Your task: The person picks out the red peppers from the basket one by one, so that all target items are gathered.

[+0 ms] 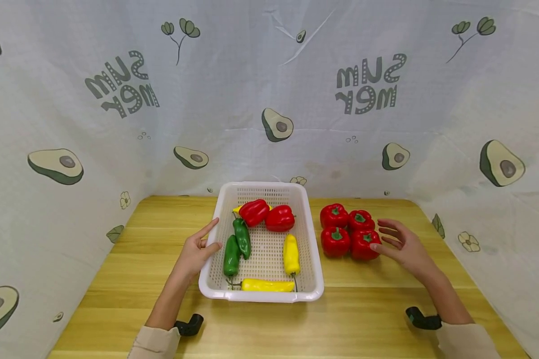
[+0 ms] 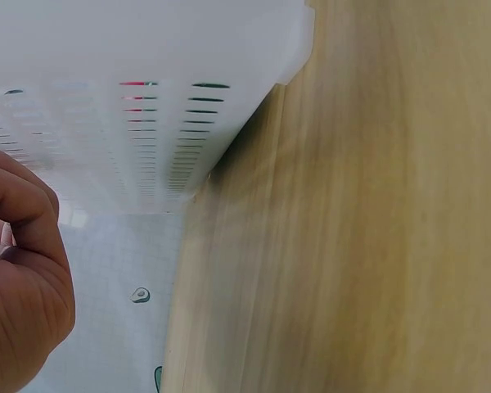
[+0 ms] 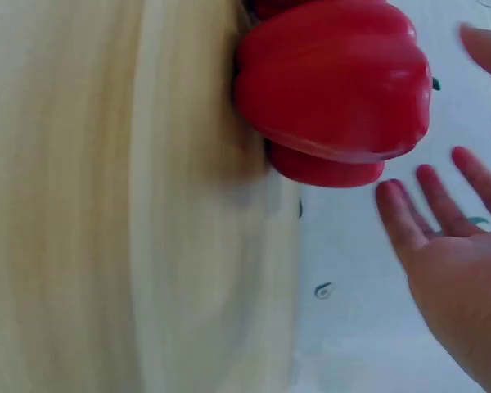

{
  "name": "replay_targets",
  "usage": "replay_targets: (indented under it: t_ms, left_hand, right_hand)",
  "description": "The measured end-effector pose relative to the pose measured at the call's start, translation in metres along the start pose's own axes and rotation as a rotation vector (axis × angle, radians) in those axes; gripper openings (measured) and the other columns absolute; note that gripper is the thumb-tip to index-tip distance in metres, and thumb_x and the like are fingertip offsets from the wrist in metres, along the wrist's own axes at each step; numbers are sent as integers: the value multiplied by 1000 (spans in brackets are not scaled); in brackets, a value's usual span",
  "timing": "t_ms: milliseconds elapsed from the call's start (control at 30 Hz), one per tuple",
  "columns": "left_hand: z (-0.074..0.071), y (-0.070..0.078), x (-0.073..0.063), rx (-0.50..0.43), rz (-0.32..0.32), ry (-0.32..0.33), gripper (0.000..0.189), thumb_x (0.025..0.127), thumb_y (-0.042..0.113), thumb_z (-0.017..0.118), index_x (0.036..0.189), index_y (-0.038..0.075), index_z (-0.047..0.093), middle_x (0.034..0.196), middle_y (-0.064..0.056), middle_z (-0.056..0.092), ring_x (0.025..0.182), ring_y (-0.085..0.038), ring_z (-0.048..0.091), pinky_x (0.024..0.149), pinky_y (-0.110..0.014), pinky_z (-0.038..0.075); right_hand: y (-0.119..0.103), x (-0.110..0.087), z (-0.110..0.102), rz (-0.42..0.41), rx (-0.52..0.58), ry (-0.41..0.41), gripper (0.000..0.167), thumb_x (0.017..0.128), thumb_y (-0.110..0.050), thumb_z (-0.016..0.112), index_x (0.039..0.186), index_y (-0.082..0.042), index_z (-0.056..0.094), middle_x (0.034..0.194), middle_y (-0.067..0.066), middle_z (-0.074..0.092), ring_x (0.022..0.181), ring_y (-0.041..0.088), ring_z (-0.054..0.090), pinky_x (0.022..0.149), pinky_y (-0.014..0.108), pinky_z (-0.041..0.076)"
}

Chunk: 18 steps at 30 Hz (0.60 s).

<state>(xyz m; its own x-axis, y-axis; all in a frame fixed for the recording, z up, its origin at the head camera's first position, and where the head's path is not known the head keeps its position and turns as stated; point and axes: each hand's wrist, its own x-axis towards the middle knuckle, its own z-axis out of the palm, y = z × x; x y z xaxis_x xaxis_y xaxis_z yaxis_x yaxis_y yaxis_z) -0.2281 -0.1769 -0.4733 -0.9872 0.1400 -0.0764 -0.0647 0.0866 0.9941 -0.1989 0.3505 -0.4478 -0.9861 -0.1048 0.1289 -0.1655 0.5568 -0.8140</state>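
My left hand grips the left rim of a white plastic basket, thumb over the edge; in the left wrist view its fingers curl beside the slotted wall. Inside lie two red bell peppers, two long green peppers and two long yellow peppers. Another yellow piece is partly hidden behind the red ones. Right of the basket, several red bell peppers stand grouped on the table. Fingers spread, my right hand is beside the front right bell pepper, holding nothing.
The wooden table runs back to a pale curtain printed with avocados, which also hangs along both sides. Each wrist wears a dark strap with a camera mount.
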Motion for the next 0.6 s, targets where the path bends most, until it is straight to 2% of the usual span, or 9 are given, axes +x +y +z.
replay_targets:
  t_ms: [133, 233, 400, 600]
  left_hand:
    - [0, 0, 0, -1, -1, 1, 72, 95, 2, 63, 159, 28, 42, 86, -28, 73, 91, -34, 77, 75, -49, 66]
    - [0, 0, -1, -2, -3, 3, 72, 95, 2, 63, 159, 28, 42, 85, -28, 73, 90, -34, 77, 74, -48, 66]
    - [0, 0, -1, -12, -9, 0, 72, 95, 2, 64, 159, 29, 42, 94, -31, 74, 94, -37, 76, 75, -49, 66]
    - [0, 1, -1, -17, -8, -2, 72, 96, 2, 64, 159, 29, 42, 98, -31, 74, 97, -38, 76, 76, -48, 66]
  right_hand:
    - [-10, 3, -2, -19, -36, 59, 70, 99, -23, 70, 155, -1, 34, 155, 26, 41, 134, 33, 45, 94, 1, 45]
    - [-17, 6, -2, -35, -50, 76, 68, 99, -23, 69, 154, -2, 37, 154, 24, 43, 133, 27, 46, 95, 0, 44]
    - [-32, 11, 1, -53, -45, 73, 67, 99, -24, 70, 154, -3, 38, 154, 23, 43, 137, 39, 42, 94, -3, 40]
    - [-53, 22, 7, -58, -46, 52, 70, 98, -25, 71, 156, -5, 37, 157, 21, 42, 141, 43, 40, 94, -4, 38]
